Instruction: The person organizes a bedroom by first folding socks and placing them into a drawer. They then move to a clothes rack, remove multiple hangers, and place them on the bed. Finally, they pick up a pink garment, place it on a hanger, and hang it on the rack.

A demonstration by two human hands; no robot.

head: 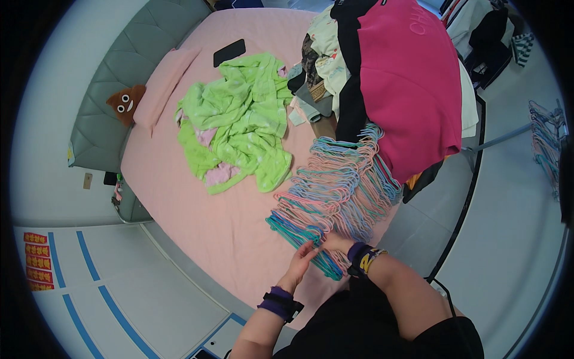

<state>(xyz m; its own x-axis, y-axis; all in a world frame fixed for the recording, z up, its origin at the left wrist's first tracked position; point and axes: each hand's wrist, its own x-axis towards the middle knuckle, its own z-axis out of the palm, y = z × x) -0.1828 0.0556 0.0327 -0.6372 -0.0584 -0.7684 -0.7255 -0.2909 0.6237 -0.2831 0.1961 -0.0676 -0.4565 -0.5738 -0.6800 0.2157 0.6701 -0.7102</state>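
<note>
Rows of clothes hangers (332, 184) in pink, blue and teal lie overlapped on the near right part of a bed with a pink sheet (215, 242). At the nearest row, a bundle of blue and teal hangers (291, 231), both my hands come together over the hooks. My left hand (297, 264) reaches in from the near side, thumb and fingers at the hooks. Just right of it, my right hand (336, 243) lies over the same bundle, its fingertips partly hidden. Whether either hand grips a hanger is not clear. Both wrists wear purple bands.
A green patterned blanket or garment (242, 121) lies crumpled mid-bed, below a black phone (229, 52). Piled clothes (320, 67), with a magenta top (408, 85) over them, cover the right side. More hangers (547, 143) hang from a rack at far right.
</note>
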